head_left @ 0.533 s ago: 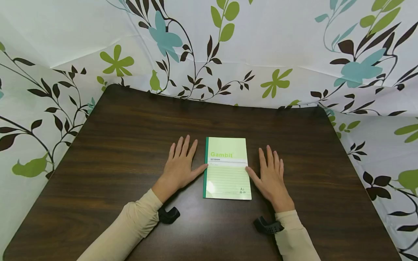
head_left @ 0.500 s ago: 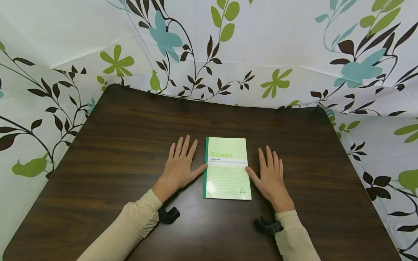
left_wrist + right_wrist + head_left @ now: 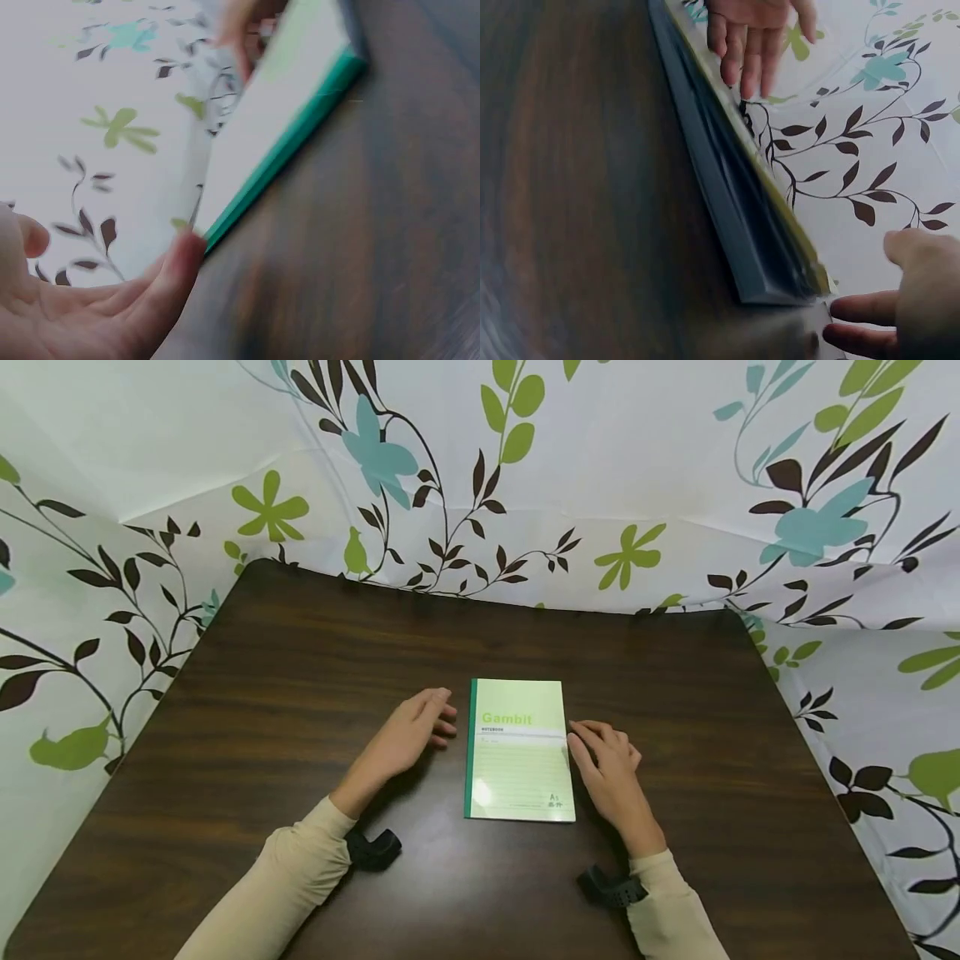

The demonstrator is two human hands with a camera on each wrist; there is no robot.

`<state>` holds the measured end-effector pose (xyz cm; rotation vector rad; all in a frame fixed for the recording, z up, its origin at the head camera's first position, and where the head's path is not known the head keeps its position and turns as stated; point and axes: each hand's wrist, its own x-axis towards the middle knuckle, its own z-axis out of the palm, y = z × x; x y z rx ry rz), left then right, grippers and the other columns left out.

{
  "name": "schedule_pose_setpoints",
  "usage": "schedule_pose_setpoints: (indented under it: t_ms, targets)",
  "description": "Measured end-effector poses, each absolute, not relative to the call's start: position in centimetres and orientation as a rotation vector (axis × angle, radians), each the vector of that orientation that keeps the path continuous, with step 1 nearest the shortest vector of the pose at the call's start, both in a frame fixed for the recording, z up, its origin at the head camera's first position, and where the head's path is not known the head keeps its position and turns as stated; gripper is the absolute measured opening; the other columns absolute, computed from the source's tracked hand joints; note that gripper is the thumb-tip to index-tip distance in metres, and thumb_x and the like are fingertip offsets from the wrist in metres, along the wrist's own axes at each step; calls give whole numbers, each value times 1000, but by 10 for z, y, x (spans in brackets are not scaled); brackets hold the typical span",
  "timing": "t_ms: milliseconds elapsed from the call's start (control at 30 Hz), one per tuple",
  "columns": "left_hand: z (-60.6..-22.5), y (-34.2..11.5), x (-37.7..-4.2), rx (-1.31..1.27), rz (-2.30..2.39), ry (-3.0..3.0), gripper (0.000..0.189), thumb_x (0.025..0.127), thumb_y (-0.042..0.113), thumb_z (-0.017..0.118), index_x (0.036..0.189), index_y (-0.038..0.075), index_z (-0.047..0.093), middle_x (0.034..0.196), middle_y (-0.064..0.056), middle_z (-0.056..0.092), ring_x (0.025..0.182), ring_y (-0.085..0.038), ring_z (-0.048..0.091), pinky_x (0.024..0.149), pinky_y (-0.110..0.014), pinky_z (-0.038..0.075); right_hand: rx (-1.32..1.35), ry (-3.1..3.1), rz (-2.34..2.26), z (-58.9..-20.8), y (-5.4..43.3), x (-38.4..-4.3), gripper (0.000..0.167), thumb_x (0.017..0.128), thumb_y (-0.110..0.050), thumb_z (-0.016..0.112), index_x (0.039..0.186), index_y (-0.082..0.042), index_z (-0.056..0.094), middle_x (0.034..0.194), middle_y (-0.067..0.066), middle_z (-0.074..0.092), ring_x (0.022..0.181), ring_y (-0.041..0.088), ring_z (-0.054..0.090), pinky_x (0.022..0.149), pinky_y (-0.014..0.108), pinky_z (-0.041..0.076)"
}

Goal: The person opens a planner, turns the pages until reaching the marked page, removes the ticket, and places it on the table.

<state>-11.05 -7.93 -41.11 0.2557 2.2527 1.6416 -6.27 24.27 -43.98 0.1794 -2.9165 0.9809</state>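
A pale green notebook [image 3: 519,760] with a dark green spine lies closed on the dark wooden table, "Gambit" printed on its cover. To its left, my left hand [image 3: 408,733] is turned on its side with loosely bent fingers, apart from the spine in the head view. My right hand [image 3: 611,770] is at the right edge with bent fingers; whether the fingertips touch the notebook I cannot tell. The left wrist view has the green spine [image 3: 300,135] beyond my left fingers. In the right wrist view, the page edges [image 3: 724,165] look slightly parted near my right fingers [image 3: 866,307].
The dark wooden table [image 3: 337,635] extends around the notebook on every side. A white curtain [image 3: 637,460] printed with leaves and flowers hangs behind and beside it. Black wrist straps [image 3: 375,850] sit over beige sleeves [image 3: 273,893].
Both hands were flat with spread fingers, thumbs at the notebook's edges. Now the left has turned on its side and drawn off the spine, and the right's fingers have bent in toward the right edge.
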Motion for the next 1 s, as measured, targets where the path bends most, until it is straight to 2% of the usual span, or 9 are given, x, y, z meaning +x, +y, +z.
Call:
schedule_pose_setpoints:
  t_ms: [67,233,400,533,633,700,833,933,1000]
  targets:
    - [-410,-88,-113,158,1759,2029,68,115,47,26,157,-6,35,141,-29,61,121,-40,69,95,-45,61,211,-2902,1025,-439,240,-62,47,112,-39,45,146,-9,61,149,15,54,127,37,40,100,60,20]
    - [-414,-104,-116,65,1868,1683,72,115,47,16,162,-8,20,154,-33,47,138,-44,55,108,-42,54,271,-2849,1062,-432,237,-65,46,112,-36,47,148,-9,59,153,13,52,128,36,41,100,58,19]
    - [-419,-114,-117,86,1867,1597,77,113,51,12,162,-8,18,159,-34,39,145,-45,48,112,-41,51,310,-2771,1192,-423,232,-58,48,110,-31,51,154,-12,51,158,11,49,141,35,43,109,63,20]
    - [-420,-121,-119,58,1863,1591,76,114,51,13,161,-8,23,159,-33,41,144,-43,49,110,-38,53,391,-2713,1286,-413,221,-46,53,106,-23,58,157,-11,47,172,9,28,153,39,26,113,69,13]
    - [-421,-125,-120,42,1862,1576,73,114,47,14,160,-8,25,159,-32,42,143,-42,51,108,-37,54,408,-2701,1216,-405,210,-38,57,101,-21,63,154,-8,50,177,8,9,153,43,12,111,72,5]
    - [-422,-127,-121,41,1859,1566,71,115,45,14,160,-8,26,159,-32,42,143,-41,52,108,-36,54,392,-2700,1133,-398,206,-34,57,99,-22,66,152,-7,52,177,8,3,152,46,7,110,73,2]
    - [-423,-131,-121,63,1849,1569,69,115,43,14,160,-9,26,159,-32,41,144,-43,50,108,-35,54,436,-2734,1034,-388,199,-25,62,98,-25,67,155,-8,50,176,12,9,152,47,13,110,73,2]
    - [-422,-134,-120,74,1842,1568,69,115,43,13,160,-9,26,159,-32,41,145,-43,48,109,-35,53,553,-2761,1047,-386,191,-17,73,99,-31,67,162,-10,36,176,12,11,151,44,19,110,72,5]
    - [-421,-136,-121,84,1836,1567,70,115,43,12,160,-9,26,160,-32,40,145,-43,47,110,-35,53,644,-2759,1061,-386,184,-13,82,101,-41,65,166,-12,25,177,11,8,152,42,21,111,71,8]
